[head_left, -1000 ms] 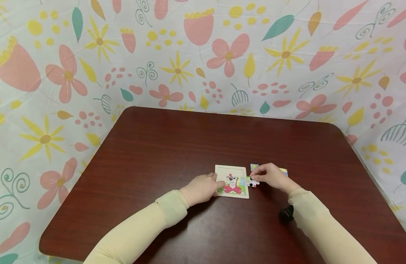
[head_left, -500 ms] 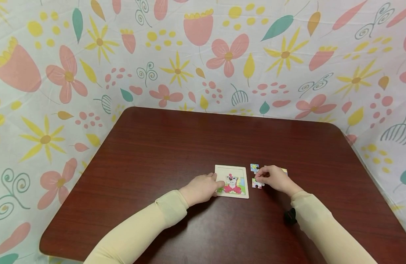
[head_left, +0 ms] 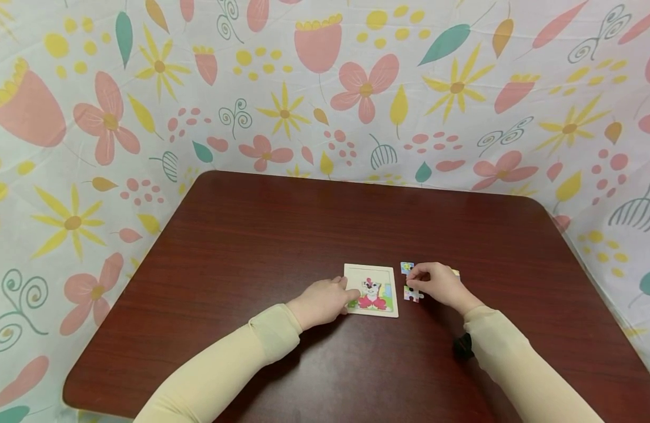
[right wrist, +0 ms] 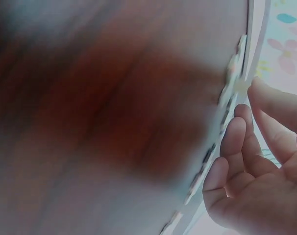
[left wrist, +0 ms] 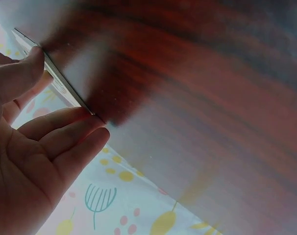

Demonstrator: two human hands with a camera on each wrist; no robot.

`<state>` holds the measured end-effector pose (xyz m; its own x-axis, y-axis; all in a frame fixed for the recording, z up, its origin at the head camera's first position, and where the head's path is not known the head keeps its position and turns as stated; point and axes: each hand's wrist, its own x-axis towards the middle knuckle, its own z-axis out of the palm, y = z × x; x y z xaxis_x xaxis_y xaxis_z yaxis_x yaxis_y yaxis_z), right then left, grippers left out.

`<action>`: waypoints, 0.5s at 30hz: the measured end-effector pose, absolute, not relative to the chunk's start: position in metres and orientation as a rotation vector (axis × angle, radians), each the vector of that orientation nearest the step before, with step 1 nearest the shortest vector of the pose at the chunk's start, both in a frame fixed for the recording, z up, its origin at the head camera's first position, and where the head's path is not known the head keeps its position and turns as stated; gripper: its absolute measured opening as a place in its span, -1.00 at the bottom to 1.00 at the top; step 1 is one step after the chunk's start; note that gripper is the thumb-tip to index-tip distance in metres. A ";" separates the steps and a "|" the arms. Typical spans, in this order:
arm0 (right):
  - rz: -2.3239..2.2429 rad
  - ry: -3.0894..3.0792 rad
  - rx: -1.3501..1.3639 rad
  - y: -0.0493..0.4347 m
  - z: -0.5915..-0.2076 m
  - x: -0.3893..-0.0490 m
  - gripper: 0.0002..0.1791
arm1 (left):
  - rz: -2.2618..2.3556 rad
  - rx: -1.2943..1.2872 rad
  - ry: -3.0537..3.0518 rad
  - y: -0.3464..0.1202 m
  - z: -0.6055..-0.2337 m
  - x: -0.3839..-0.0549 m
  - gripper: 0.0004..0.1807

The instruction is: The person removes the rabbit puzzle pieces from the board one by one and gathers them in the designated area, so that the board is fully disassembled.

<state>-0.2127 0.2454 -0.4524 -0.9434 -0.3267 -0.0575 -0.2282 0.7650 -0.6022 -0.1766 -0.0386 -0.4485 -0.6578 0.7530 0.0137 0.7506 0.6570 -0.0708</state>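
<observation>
In the head view, a small square wooden puzzle tray [head_left: 355, 270] lies on the table, with a picture of a white animal in red partly filling it. My left hand [head_left: 321, 302] holds the tray at its left side, thumb on top and fingertips at the edge. Just right of the tray, thumb and index fingertip of my right hand [head_left: 438, 285] pinch at the far edge of a jigsaw puzzle piece [head_left: 414, 295]. In the right wrist view, a pale blurred bit [right wrist: 240, 87] shows at the thumb tip of my right hand [right wrist: 256, 171], other fingers loosely curled.
A blue puzzle piece [head_left: 406, 268] lies behind the right fingertips, and a yellow one [head_left: 456, 272] peeks out past the hand. They lie on a dark brown wooden table [head_left: 282, 235]. Flower-patterned cloth [head_left: 325, 88] hangs around its back and sides.
My right hand has moved slightly right, away from the tray, and the puzzle piece at its fingertips shifted right too. The left hand and tray have stayed put.
</observation>
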 end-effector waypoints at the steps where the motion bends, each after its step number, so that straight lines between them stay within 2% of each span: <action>1: -0.936 2.796 -0.446 0.243 -0.452 -0.213 -0.95 | 0.089 -1.279 -2.823 -0.039 -0.449 -0.177 -0.65; 15: -0.927 2.737 -0.506 0.206 -0.449 -0.215 -0.76 | 0.090 -1.276 -2.848 -0.038 -0.450 -0.179 -0.68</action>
